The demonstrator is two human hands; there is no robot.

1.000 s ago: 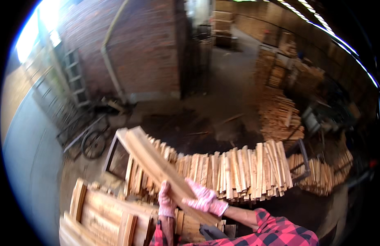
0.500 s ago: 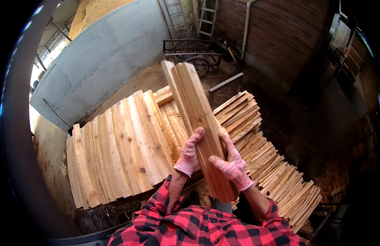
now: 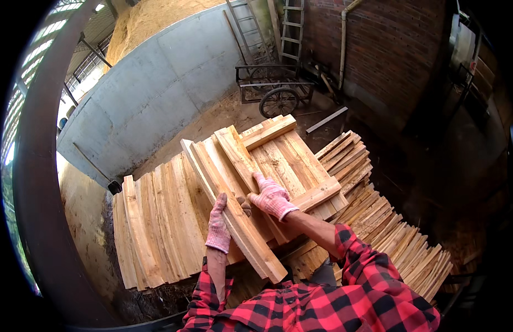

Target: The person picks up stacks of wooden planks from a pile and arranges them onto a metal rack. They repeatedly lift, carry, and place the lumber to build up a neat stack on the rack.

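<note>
In pink-and-white knit gloves, both my hands work over a stack of wooden boards. My left hand (image 3: 218, 226) is closed on the near left side of a pair of narrow boards (image 3: 234, 213), which slants from the middle of the stack toward my body. My right hand (image 3: 273, 199) is closed around another board (image 3: 234, 152) just to the right, its thumb on top and its fingertips at the left edge. Beneath them, the wide layer of boards (image 3: 159, 221) lies side by side. Farther right, a short crosspiece (image 3: 270, 133) and a nearer crosspiece (image 3: 320, 193) lie across lower boards.
A long row of stacked boards (image 3: 383, 227) runs along the right. Behind stands a two-wheeled cart (image 3: 278, 99) before a brick wall (image 3: 389, 55), with ladders (image 3: 292, 33) leaning nearby. A grey wall (image 3: 151, 88) curves at the left, beyond a dark post (image 3: 40, 182).
The boards held upright between both hands have come down leftward onto the stack. My right hand has moved up and left onto a separate board, while my left hand has shifted left and downward.
</note>
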